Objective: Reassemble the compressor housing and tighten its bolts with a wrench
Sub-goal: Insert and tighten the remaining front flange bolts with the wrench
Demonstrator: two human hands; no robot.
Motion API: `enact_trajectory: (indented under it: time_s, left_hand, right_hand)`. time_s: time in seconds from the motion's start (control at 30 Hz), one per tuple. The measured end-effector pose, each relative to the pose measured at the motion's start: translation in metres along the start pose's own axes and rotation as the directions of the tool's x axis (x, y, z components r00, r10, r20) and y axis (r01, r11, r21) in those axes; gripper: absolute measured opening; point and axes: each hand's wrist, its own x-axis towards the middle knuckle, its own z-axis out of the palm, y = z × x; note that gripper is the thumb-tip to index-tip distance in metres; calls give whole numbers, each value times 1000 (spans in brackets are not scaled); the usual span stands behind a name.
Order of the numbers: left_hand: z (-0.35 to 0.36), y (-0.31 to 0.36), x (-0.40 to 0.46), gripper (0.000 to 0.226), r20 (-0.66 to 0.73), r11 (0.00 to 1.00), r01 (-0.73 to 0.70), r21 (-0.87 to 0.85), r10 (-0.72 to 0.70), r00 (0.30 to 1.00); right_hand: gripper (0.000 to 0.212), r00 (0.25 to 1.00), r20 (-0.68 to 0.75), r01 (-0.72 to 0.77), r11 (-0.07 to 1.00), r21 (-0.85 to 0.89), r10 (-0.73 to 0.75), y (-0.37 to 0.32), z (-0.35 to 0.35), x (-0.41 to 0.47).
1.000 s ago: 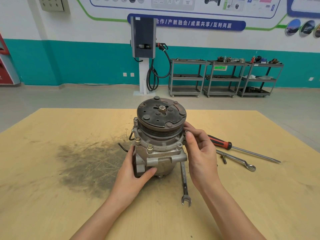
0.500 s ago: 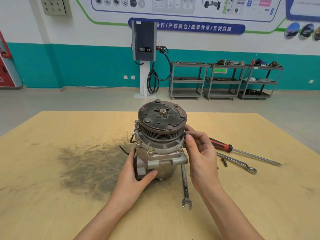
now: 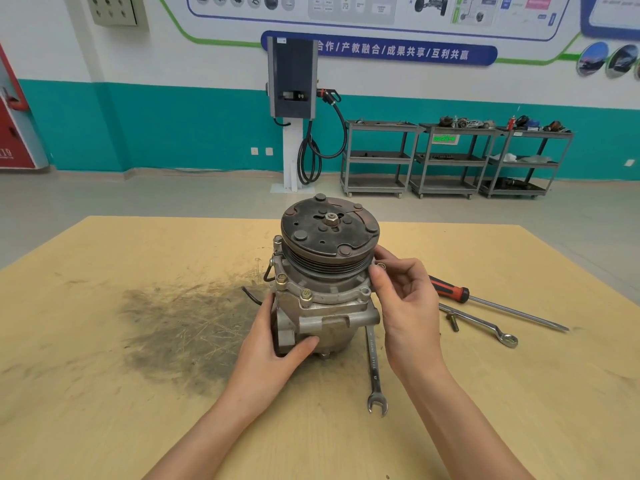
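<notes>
Steel wrench (image 3: 375, 367) lies just right of the compressor (image 3: 325, 285), handle running near-far, nearest your right hand (image 3: 408, 306), which pinches a bolt (image 3: 380, 266); left hand (image 3: 273, 344) grips the housing.

We read "合作 / 产教融合 / 成果共享 / 互利共赢" in white on the blue wall banner (image 3: 391, 50). The green sign (image 3: 445, 138) on the cart, wrench (image 3: 374, 367) markings and poster print stay illegible to us.

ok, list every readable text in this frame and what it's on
"合作 / 产教融合 / 成果共享 / 互利共赢": blue wall banner.
"19": red cabinet, cut off at the frame edge.
Combination wrench shank stamp: too small.
Wall poster panels, green cart sign: blurred.
</notes>
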Motion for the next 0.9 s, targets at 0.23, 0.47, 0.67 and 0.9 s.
enact_trajectory:
  time_s: [0.23, 0.47, 0.67, 0.9]
  left_hand:
    - [-1, 1, 0, 90, 6, 1000, -17, -5, 17, 1000]
    - [1, -1, 1, 83, -6, 1000, -20, -7, 20, 1000]
    - [1, -2, 1, 81, 1, 999, -36, -10, 36, 999]
    - [2, -3, 1, 76, -15, 999, -32, -18, 32, 999]
  right_hand:
    - [16, 1000, 9, 3, 998, -57, -2, -1, 1, -5]
    - [8, 1000, -4, -8, 999, -31, 7, -4, 1, -2]
    - [16, 1000, 22, 7, 998, -55, -6, -4, 2, -6]
    - [7, 1000, 7, -11, 998, -58, 12, -3, 2, -3]
